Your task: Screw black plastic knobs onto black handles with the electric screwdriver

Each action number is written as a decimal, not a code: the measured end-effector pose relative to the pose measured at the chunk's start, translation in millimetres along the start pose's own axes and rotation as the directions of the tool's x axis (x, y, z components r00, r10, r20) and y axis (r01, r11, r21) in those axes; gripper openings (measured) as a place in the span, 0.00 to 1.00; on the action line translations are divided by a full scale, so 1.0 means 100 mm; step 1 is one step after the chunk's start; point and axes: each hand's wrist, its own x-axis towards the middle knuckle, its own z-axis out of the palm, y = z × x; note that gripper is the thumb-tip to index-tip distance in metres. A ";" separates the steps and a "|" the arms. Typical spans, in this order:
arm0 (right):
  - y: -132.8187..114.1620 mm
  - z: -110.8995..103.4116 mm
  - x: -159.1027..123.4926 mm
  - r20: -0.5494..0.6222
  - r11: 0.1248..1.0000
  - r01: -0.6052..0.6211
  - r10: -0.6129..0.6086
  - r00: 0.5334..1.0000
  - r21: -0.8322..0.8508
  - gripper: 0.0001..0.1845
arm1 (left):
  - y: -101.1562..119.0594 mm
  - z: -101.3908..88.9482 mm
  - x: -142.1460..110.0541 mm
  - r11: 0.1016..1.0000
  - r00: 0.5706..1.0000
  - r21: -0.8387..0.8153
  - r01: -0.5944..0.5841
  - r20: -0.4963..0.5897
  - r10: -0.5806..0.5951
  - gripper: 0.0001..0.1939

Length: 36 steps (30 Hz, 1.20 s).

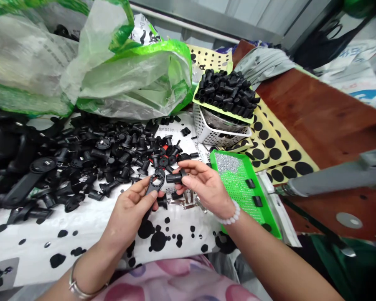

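Between the thumb and fingers of my left hand (133, 209) is a black plastic crank arm (157, 179), its ring-shaped end with a round hole turned up. My right hand (207, 186) pinches a black plastic knob (174, 178) with a short cylinder and a flange. The cylinder points at the ring end, with a small gap between them. Under my hands lie a few shiny metal clips (186, 200), partly hidden. A heap of similar black knobs (122, 152) spreads to the left, with a finished-looking black crank arm (31, 179) on top.
A green tray (250, 209) with small silver parts stands at the right. Behind it, a white basket (203, 127) sits under a tray of black tubes (227, 94). Sheets of black round stickers (265, 142) lie beside it. A green-white bag (134, 88) fills the back; a grey metal arm (338, 171) juts in from the right.
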 end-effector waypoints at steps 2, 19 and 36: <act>0.03 -0.02 -0.03 0.035 0.997 -0.048 0.046 0.998 0.066 0.18 | 0.00 0.00 -0.01 0.998 0.999 -0.062 0.027 0.038 -0.025 0.13; 0.08 0.01 -0.25 0.336 0.625 0.532 -0.413 0.846 -0.571 0.26 | -0.03 -0.01 0.00 0.997 0.993 0.065 -0.047 0.114 0.039 0.11; 0.38 0.28 -0.34 -0.123 0.994 0.020 -0.033 0.992 -0.104 0.23 | -0.17 0.06 -0.03 0.958 0.970 0.161 -0.238 -0.007 0.242 0.08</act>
